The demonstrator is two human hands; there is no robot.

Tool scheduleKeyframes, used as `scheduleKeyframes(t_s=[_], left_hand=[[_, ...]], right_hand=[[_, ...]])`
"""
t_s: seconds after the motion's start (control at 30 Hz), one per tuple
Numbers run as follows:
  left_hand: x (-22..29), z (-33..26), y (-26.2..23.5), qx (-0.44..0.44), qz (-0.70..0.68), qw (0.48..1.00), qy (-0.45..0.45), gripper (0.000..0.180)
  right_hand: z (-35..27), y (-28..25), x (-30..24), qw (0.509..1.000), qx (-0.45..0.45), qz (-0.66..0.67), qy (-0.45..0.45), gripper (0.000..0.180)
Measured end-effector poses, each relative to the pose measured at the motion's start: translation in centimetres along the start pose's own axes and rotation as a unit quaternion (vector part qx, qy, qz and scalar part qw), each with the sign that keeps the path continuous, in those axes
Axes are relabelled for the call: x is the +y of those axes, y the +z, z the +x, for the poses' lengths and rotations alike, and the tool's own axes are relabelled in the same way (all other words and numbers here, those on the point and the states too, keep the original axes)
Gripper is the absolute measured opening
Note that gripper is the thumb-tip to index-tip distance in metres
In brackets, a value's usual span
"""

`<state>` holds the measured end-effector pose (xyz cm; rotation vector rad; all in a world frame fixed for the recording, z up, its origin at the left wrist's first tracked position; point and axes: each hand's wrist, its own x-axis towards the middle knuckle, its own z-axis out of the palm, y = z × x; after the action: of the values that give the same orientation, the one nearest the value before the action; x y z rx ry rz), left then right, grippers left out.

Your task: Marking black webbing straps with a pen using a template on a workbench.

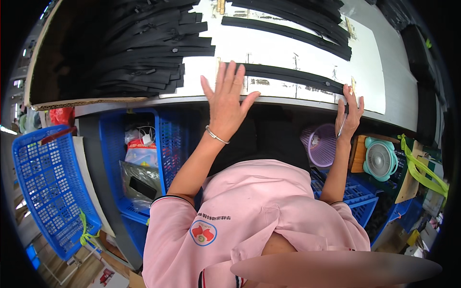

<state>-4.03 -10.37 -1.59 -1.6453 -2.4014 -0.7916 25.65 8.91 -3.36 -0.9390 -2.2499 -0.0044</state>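
Strip: the black strip (293, 76) lies lengthwise across the near part of the white board (366, 57), a little slanted, with a hand at each end; that placing probably keeps it straight and flat.
Left hand: the left hand (225, 103) is open, palm down, fingers spread at the strip's left end; the spread seems meant to steady it without pinching.
Right hand: the right hand (352, 113) has its fingertips at the strip's right end and is closed loosely on a pen (342, 126); tucked along the palm, the pen likely leaves the fingertips free.
Slider: a small dark piece (328, 83) sits near the strip's right end, perhaps a zip slider, though too small to be sure.
Marks: dark lines (296, 60) on the board stand beside the strip, maybe as a guide for its length.
Pile: many strips (139, 57) heap up at the left, their ends reaching onto the board, handy to the left hand.
Far strips: a bundle (293, 36) lies beyond the strip, clear of both hands.
Below: a purple basket (331, 144) and a fan (381, 159) stand under the table edge.
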Motion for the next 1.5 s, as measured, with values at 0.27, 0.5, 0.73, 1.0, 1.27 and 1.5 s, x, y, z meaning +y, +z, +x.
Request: scheduleKeyframes(t_s=[0.27, 0.5, 0.73, 1.0, 1.27, 1.5], left_hand=[[-1.0, -0.3, 0.0, 0.011, -0.002, 1.0, 0.003, 0.069], [-0.9, -0.3, 0.0, 0.026, -0.009, 1.0, -0.006, 0.068], [-0.8, -0.3, -0.1, 0.029, -0.028, 0.999, -0.022, 0.068], [-1.1, -0.5, 0.3, 0.047, -0.039, 0.998, -0.017, 0.069], [-1.1, -0.6, 0.3, 0.035, -0.05, 0.998, -0.027, 0.069], [-1.1, -0.6, 0.2, 0.041, -0.033, 0.998, -0.02, 0.069]], right_hand=[[3.7, -1.7, -4.8, 0.987, -0.004, 0.133, 0.096, 0.028], [8.8, 2.9, -14.6, 0.859, -0.077, 0.47, 0.186, 0.025], [9.3, 8.0, -18.3, 0.847, -0.17, 0.462, 0.201, 0.017], [9.3, 8.2, -18.9, 0.885, -0.178, 0.397, 0.165, 0.016], [9.0, 8.7, -18.9, 0.89, -0.182, 0.389, 0.152, 0.017], [8.9, 8.0, -18.4, 0.881, -0.216, 0.4, 0.131, 0.016]])
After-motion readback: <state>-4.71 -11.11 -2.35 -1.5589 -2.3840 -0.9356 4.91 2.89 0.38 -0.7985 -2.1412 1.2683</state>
